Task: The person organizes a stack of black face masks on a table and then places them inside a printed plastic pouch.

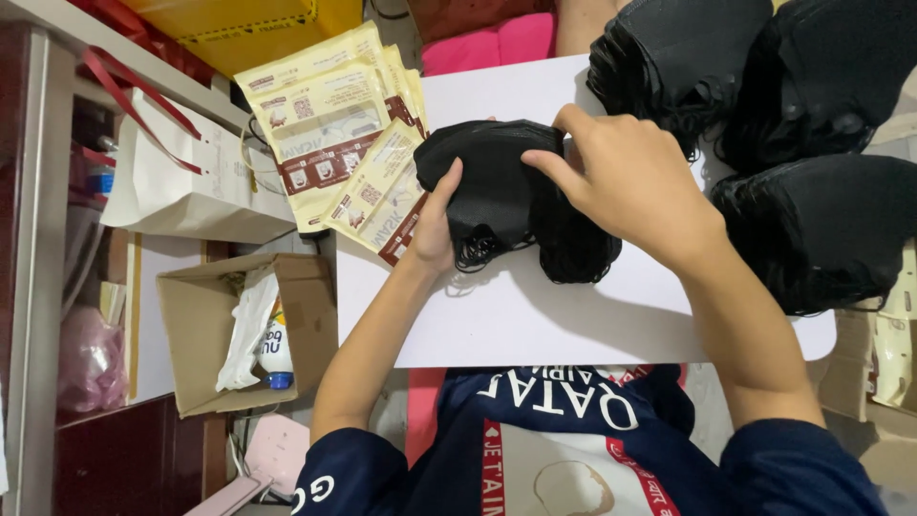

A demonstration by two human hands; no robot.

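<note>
Both hands are on the black mask stack (501,191), which sits on the white board (573,315) right between them. The left hand (435,225) grips the stack's left end, thumb on top and fingers hidden underneath. The right hand (630,186) is draped over the right end from above, its index finger and thumb pinching the top mask's edge, so both hands are closed on the same stack. The stack's long axis runs left-right in the head view, roughly along the line between the hands; its folded edge faces away from the body and the ear loops (478,250) dangle toward it. Neither hand is nearer, as each holds one end. Just past the left hand, touching the stack's left end, lie the cream pouches (330,124), fanned out. Beyond the right hand, well apart from the held stack, are three more black mask piles (821,229). A cardboard box (196,325) sits off the board, below the left forearm.
</note>
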